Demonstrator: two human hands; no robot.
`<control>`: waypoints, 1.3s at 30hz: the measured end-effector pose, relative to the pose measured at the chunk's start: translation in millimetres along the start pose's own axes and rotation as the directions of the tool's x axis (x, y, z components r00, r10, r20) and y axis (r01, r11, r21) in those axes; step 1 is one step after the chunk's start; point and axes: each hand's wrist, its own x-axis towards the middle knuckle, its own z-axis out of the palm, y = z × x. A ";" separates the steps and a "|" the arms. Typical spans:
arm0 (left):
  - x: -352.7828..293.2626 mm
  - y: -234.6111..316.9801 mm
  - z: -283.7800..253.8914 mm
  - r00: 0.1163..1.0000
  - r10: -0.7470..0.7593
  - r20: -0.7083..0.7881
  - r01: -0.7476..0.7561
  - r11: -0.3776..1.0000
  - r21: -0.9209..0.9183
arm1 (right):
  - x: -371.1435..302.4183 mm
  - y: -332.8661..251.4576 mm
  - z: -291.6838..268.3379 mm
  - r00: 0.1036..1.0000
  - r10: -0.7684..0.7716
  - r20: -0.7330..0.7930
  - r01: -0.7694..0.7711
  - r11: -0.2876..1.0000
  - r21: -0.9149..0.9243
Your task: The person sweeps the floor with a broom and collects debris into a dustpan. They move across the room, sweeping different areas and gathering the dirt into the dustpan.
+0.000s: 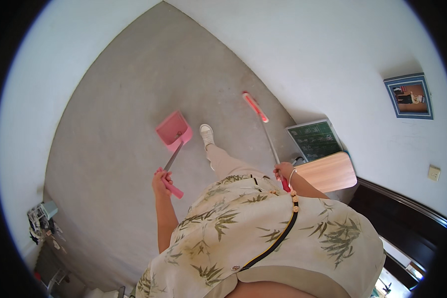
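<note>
My left hand [162, 183] is wrapped round the pink grip of a long-handled dustpan [169, 128]. The pan is pink, with a grey shaft, and some dark bits seem to lie in it near the shaft. On the right, my right hand [283, 171] is closed round the handle of a broom [256, 107], whose red grip end shows below my fingers. The broom's thin shaft leads up to a narrow red and white head, low by the right wall. Whether the head touches the floor I cannot tell. Dustpan and broom are well apart.
Grey floor [119, 89] runs between two white walls that meet at the far corner. A green chalkboard [314, 140] leans at the right wall beside a wooden-topped small table [328, 172]. A framed picture [409, 96] hangs above. Clutter [44, 221] stands at the left wall.
</note>
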 end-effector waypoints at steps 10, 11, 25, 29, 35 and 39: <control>-31.5 13.5 1.6 0.975 0.111 0.190 -0.182 0.894 0.410 | 205.8 -36.7 40.0 0.993 0.103 0.059 -0.109 0.594 0.797; -38.0 5.7 -4.7 0.977 0.105 0.184 -0.175 0.892 0.417 | 204.4 -46.3 54.8 0.994 0.068 0.089 -0.112 0.639 0.761; -104.0 -12.9 -27.4 0.968 0.133 0.210 -0.231 0.800 0.555 | 64.4 -47.6 131.9 0.904 -0.323 0.279 0.225 0.916 0.333; -96.8 -18.5 -44.9 0.978 0.086 0.189 -0.177 0.824 0.538 | 9.7 56.4 81.7 0.963 -0.202 0.177 0.109 0.897 0.428; -22.4 24.8 -31.6 0.988 0.010 0.155 -0.099 0.808 0.581 | 13.5 104.6 104.7 0.995 0.103 0.003 -0.075 0.706 0.704; -2.5 52.8 -2.7 0.988 -0.020 0.152 -0.077 0.790 0.608 | 92.8 102.8 92.8 0.947 0.317 0.053 -0.168 0.347 0.923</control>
